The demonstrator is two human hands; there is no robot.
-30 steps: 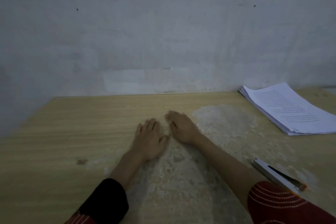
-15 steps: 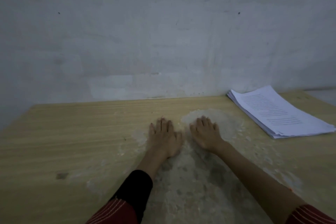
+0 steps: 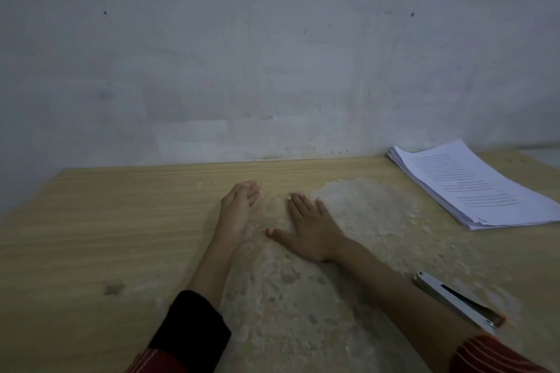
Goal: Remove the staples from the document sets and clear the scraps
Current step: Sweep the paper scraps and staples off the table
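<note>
My left hand [image 3: 238, 210] stands on its outer edge on the wooden table [image 3: 121, 215], fingers straight and together, palm facing right. My right hand [image 3: 310, 228] lies flat beside it, palm down, fingers spread and thumb stretched left. Both touch a pale rough patch of the tabletop [image 3: 363, 206] dotted with whitish scraps. A stack of printed document sheets [image 3: 472, 188] lies at the far right of the table. A metal staple tool [image 3: 457, 301] with an orange tip lies at the near right, beside my right forearm. No single staple can be made out.
A bare grey wall [image 3: 272, 54] rises right behind the table's far edge. A small dark mark [image 3: 113, 289] shows on the wood at the near left. The left half of the table is plain wood.
My left hand has turned from flat onto its edge and shifted left. My right hand has spread its fingers and thumb. The view has shifted, bringing the staple tool back in at the right.
</note>
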